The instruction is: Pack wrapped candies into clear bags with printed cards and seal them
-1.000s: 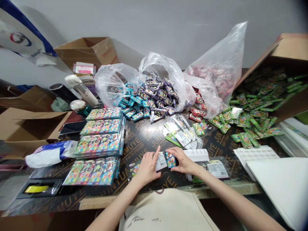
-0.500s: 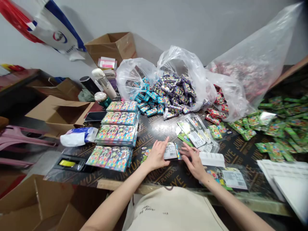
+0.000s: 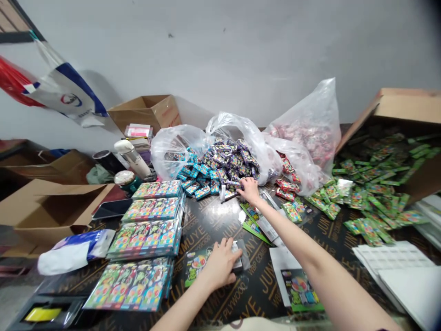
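My left hand (image 3: 220, 264) lies fingers-down on a clear sleeve with a green printed card (image 3: 198, 265) near the table's front edge. My right hand (image 3: 248, 190) reaches far forward to the foot of a heap of small purple and blue packets (image 3: 223, 165) spilling from a clear plastic bag (image 3: 237, 126). Its fingers curl onto packets at the heap's edge; whether one is gripped is hidden. Flat printed cards (image 3: 262, 218) lie under my right forearm.
Stacks of filled colourful card packs (image 3: 151, 209) stand at the left. Red packets (image 3: 287, 186) and a bag of them sit right of the heap, and green packets (image 3: 368, 197) spill from a cardboard box (image 3: 406, 108). Open boxes (image 3: 51, 207), bottles and a phone crowd the left; white sheets (image 3: 396, 264) lie right.
My right hand left the sleeve near the front edge and stretched forward to the purple and blue packet heap. The left hand stays on the sleeve. The view swung right and lifted.
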`<state>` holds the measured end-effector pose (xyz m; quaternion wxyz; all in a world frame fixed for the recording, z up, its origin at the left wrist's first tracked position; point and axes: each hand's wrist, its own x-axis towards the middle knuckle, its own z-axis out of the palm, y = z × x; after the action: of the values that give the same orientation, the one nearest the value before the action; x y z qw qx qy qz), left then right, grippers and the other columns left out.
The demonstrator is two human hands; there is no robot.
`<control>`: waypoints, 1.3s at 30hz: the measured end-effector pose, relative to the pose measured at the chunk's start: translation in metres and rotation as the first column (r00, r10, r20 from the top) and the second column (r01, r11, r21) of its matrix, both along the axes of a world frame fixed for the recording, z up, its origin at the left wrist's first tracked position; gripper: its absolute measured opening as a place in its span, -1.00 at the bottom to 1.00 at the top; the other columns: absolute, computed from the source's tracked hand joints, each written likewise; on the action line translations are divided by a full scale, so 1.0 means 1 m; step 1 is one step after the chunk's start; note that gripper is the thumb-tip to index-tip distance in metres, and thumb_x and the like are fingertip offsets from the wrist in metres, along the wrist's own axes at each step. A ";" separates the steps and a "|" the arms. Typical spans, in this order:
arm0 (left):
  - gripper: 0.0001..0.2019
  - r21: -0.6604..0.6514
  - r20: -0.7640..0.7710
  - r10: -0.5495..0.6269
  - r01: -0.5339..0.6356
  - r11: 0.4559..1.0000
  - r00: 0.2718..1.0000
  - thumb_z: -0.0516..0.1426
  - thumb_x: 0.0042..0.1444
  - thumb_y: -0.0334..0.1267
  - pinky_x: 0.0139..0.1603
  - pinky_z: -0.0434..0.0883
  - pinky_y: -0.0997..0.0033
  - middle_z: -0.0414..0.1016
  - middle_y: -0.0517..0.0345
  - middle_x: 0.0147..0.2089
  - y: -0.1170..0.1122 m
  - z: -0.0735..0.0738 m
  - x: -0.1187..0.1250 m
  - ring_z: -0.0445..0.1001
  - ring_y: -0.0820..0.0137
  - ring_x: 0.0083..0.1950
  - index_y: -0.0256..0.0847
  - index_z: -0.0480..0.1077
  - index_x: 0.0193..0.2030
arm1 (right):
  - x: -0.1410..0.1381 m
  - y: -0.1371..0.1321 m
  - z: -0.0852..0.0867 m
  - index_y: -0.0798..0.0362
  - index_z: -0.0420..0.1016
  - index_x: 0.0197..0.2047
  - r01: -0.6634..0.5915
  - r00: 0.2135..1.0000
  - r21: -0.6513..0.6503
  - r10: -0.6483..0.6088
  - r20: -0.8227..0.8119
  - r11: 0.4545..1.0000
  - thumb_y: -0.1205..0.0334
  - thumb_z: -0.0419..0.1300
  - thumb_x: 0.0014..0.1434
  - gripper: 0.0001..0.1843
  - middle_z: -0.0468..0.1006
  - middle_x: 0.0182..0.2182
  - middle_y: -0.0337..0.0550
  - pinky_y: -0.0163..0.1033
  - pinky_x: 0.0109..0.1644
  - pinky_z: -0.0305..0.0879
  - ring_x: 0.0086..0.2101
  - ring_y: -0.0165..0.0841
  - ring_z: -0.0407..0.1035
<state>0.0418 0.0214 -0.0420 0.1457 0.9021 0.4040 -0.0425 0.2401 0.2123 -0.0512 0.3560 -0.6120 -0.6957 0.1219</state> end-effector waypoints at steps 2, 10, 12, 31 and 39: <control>-0.43 -0.009 0.038 0.009 -0.009 1.000 0.999 0.26 -0.26 -0.23 -0.01 0.21 -0.03 0.18 -0.06 0.12 0.000 -0.003 -0.003 0.18 0.04 0.07 -0.05 0.26 -0.01 | -0.004 0.001 0.002 0.08 0.42 -0.33 -0.014 0.996 -0.010 0.013 -0.083 1.000 0.13 0.17 0.01 -0.80 0.44 -0.27 0.01 0.02 -0.04 0.09 -0.11 -0.12 0.21; -0.14 -0.532 0.651 0.563 -0.223 0.817 0.510 0.24 -0.19 0.02 0.14 0.14 0.03 0.15 -0.15 0.22 0.020 0.001 0.001 0.21 0.12 0.16 -0.15 0.01 0.25 | -0.011 -0.098 0.017 0.09 0.26 -0.14 -0.243 0.864 -0.163 0.137 -0.485 0.956 -0.05 0.03 0.12 -0.61 0.51 -0.38 -0.12 -0.18 -0.35 0.35 -0.42 -0.34 0.41; -0.38 -0.749 0.618 0.758 -0.138 0.649 0.211 0.14 -0.02 0.00 0.00 0.29 0.21 0.37 -0.14 0.05 0.027 0.009 0.009 0.40 0.24 -0.03 -0.27 0.19 0.15 | -0.014 -0.136 0.020 0.05 0.23 -0.10 -0.346 0.778 -0.237 0.137 -0.614 0.908 -0.04 0.06 0.10 -0.60 0.52 -0.37 -0.13 -0.17 -0.34 0.36 -0.43 -0.34 0.42; 0.03 -0.092 0.326 0.247 -0.229 0.969 0.913 0.27 -0.32 -0.25 0.17 0.02 -0.04 0.25 0.01 0.05 -0.010 -0.017 -0.020 0.21 0.12 0.10 -0.06 -0.20 0.30 | 0.022 -0.208 -0.008 -0.03 0.21 0.04 -0.300 0.952 -0.085 0.304 0.038 0.950 0.20 0.24 -0.21 -0.32 0.35 -0.03 -0.04 0.09 0.13 -0.16 0.04 -0.06 0.16; 0.02 -0.169 0.479 0.172 -0.102 0.980 0.861 0.20 -0.22 -0.31 0.25 -0.11 -0.08 0.12 -0.01 0.22 -0.005 -0.010 -0.020 0.13 0.14 0.21 -0.08 -0.36 0.31 | 0.019 -0.211 -0.017 0.01 -0.02 0.22 -0.447 0.894 -0.196 0.433 -0.111 0.873 -0.10 0.35 -0.31 0.07 0.20 0.14 0.07 0.11 0.22 -0.32 0.18 -0.04 -0.03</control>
<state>0.0223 0.0165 -0.0522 0.3079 0.8398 0.4132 0.1707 0.2594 0.0008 -0.0686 0.2720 -0.4683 -0.7876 0.2939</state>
